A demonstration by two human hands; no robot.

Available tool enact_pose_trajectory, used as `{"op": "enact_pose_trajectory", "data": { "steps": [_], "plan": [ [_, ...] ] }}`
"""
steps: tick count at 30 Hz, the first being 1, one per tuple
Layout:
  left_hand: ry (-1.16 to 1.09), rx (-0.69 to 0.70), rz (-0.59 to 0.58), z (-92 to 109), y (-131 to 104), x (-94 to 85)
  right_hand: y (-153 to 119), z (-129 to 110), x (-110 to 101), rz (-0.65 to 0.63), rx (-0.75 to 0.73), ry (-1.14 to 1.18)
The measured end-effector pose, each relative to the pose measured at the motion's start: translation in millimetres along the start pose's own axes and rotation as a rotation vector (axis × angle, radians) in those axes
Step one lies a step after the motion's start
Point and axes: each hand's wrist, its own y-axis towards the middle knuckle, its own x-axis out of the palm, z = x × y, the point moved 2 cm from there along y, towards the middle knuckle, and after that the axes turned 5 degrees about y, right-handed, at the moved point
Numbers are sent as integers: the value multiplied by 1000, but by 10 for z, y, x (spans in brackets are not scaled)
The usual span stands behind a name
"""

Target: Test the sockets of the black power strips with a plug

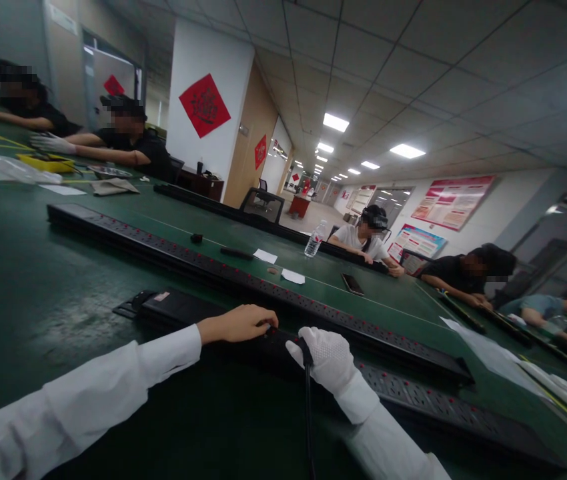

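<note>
In the head view, a long black power strip with rows of sockets and red dots lies across the green table in front of me. My left hand, bare, rests on its middle part with the fingers curled down against it; the thumb is mostly hidden. My gloved right hand is closed around a black plug just above the same strip. From the plug a black cable hangs down toward me. Whether the plug's pins touch a socket is hidden. A second long power strip lies just behind, roughly parallel.
Farther back are a water bottle, a phone, white paper slips and another long black strip. A yellow tray and plastic bags are at left. Several people sit around the table. A white sheet lies at right.
</note>
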Motion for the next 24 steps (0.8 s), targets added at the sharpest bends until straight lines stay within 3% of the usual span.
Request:
{"op": "enact_pose_trajectory", "data": {
  "steps": [4, 9, 14, 24],
  "plan": [
    [-47, 38, 8, -43, 19, 8, 117, 9, -73, 253, 139, 189],
    [-95, 19, 91, -76, 23, -10, 355, -183, 122, 25, 74, 301],
    [-168, -31, 188, -81, 19, -48, 459, -183, 340, -17, 52, 277],
    [-607, -141, 251, -202, 31, -47, 448, -374, 272, -102, -93, 42]
  ]
}}
